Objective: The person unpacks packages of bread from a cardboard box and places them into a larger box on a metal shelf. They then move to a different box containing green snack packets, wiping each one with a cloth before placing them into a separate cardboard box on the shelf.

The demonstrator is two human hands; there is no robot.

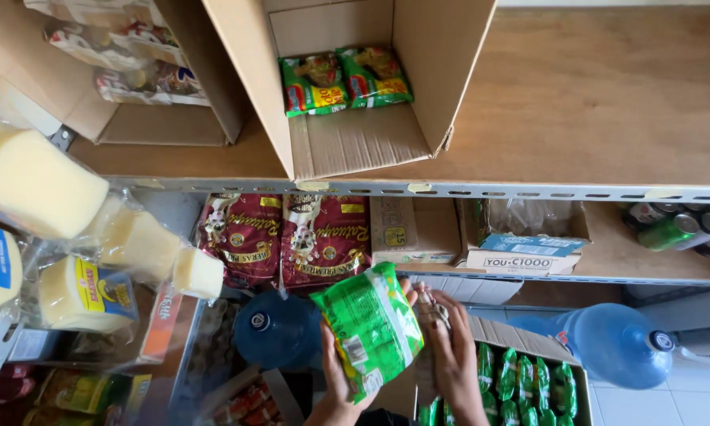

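Green packet (370,330) — flat, glossy plastic pouch, bright green with a white band and a pale label panel near its lower corner, tilted with its top leaning left. It sits low in the centre of the view, below the metal shelf rail (528,192) and in front of the lower shelf. Left hand (335,371) grips the packet from beneath and behind, fingers hidden by the plastic. Right hand (449,347) is just right of the packet, fingers curled around something small and pale at its top edge; what that is cannot be told. Below and right of the packet, an open carton (513,338) holds more green packets (528,386) standing in rows. Left of the packet, a dark blue water jug (274,330); a second, lighter blue jug (607,343) lies well to the right. Behind the packet, under the rail, two dark red rice bags (288,241) and small cardboard boxes (414,230). Above the rail — a wooden shelf with an open cardboard box (355,142) holding two green noodle packs (345,79).
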